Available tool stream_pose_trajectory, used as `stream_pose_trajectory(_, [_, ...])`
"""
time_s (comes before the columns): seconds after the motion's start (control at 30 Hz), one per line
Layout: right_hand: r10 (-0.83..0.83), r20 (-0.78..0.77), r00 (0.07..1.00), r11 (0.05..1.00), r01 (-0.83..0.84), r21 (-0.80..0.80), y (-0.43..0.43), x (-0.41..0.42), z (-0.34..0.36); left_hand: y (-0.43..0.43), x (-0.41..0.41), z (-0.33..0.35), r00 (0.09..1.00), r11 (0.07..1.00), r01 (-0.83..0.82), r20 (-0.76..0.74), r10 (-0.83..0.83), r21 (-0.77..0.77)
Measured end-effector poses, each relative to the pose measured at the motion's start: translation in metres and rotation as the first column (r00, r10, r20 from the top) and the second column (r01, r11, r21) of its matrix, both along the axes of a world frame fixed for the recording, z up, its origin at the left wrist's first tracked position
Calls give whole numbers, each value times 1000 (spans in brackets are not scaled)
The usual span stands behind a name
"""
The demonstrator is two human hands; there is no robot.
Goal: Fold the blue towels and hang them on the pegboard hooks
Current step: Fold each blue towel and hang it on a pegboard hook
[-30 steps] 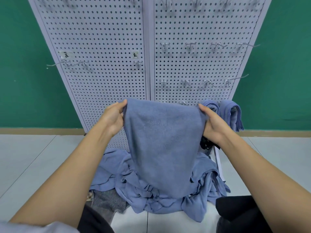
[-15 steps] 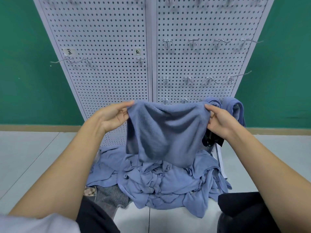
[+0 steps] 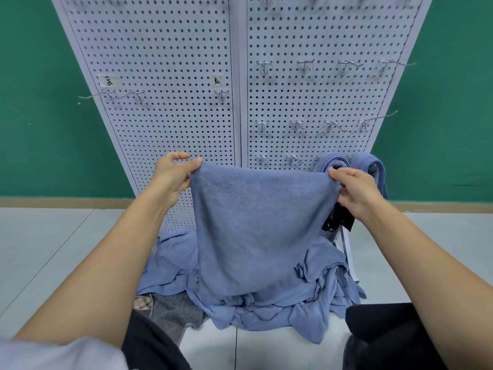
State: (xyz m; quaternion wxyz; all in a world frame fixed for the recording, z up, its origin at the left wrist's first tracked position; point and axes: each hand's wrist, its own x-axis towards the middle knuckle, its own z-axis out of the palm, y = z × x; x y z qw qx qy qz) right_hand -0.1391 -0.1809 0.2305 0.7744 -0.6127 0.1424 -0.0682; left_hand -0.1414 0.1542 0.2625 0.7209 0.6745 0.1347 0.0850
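Item under handling: one blue towel (image 3: pixel 261 231), held up spread in front of the person, its top edge stretched level between both hands and its body hanging down in a tapering drape. The lower end reaches the pile of blue towels (image 3: pixel 314 303) lying crumpled on the floor; whether it rests on the pile or hangs just in front cannot be told. The left hand (image 3: pixel 170 177) pinches the top left corner between thumb and curled fingers. The right hand (image 3: pixel 357 190) grips the top right corner, fingers folded round the edge. Behind the right hand, two hung towels (image 3: pixel 333 164) sit folded side by side over hooks in the lowest row at the right side of the pegboard (image 3: pixel 173 49). The board is white and perforated, in two upright panels joined at a centre seam. Bare metal hooks (image 3: pixel 264 66) stand in rows on the right panel – a few more on the left panel, below two small handwritten labels (image 3: pixel 107 80); the writing is not legible. A black object (image 3: pixel 341 220) shows partly under the right wrist; its nature cannot be determined. At the pile's left edge lies a grey striped cloth (image 3: pixel 173 307). The floor (image 3: pixel 40 249) is pale tile, the wall (image 3: pixel 40 102) behind is green. Dark trouser knees (image 3: pixel 386 332) and a white sleeve (image 3: pixel 61 356) show at the bottom of the view.
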Motion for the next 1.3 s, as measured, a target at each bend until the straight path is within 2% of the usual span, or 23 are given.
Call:
stream_pose_trajectory(0.1, [14,1,1000,992,-13,-123,1,-2,1,4,-1,1,999,996,35,-7,-35,76])
stream_pose_trajectory(0.23, [89,10,996,973,-84,-217,5,-4,5,7,-4,2,985,982,169,-2,-170,81])
stream_pose_trajectory(0.33, [179,13,984,937,-167,-305,5,-5,5,9,-6,2,960,936,278,-37,-277,214])
stream_pose_trajectory(0.4, [221,26,975,885,-189,-426,6,-7,4,10,-6,0,948,895,319,-93,-306,311])
stream_pose_trajectory(0.47, [246,18,969,783,-188,-592,7,-7,4,11,-5,-2,948,838,317,-131,-289,445])
stream_pose_trajectory(0.57, [241,-9,970,539,-141,-830,7,-7,3,9,-7,-5,966,742,255,-125,-227,620])
stream_pose_trajectory(0.63, [225,17,974,394,-75,-916,7,-7,3,9,-8,-7,976,704,204,-82,-203,681])
stream_pose_trajectory(0.7, [209,59,976,346,-18,-938,7,-6,4,11,-9,-8,982,686,159,-40,-186,710])
stream_pose_trajectory(0.77, [182,91,979,377,16,-926,4,-5,5,15,-9,-8,987,726,129,-15,-162,676])
stream_pose_trajectory(0.8, [161,99,982,439,19,-898,2,-4,4,16,-9,-6,990,770,114,-6,-142,628])
stream_pose_trajectory(0.9, [125,126,984,725,-4,-689,-1,-2,2,23,-7,-4,994,906,92,14,-107,413])
stream_pose_trajectory(1.0, [143,136,980,904,-73,-421,3,-7,10,27,-7,-3,988,968,150,7,-155,201])
stream_pose_trajectory(1.07, [167,122,978,965,-138,-221,5,-8,16,27,-7,-1,986,986,165,1,-165,2])
stream_pose_trajectory(1.17, [127,38,991,991,-128,24,12,-3,17,18,-5,0,979,957,146,-101,-176,-252])
stream_pose_trajectory(1.23, [84,-37,996,996,-84,20,19,0,16,7,-4,-2,967,933,134,-160,-196,-334])
stream_pose_trajectory(1.3, [117,-23,993,992,-118,-48,31,-2,18,-7,-3,-1,967,923,127,-160,-196,-363])
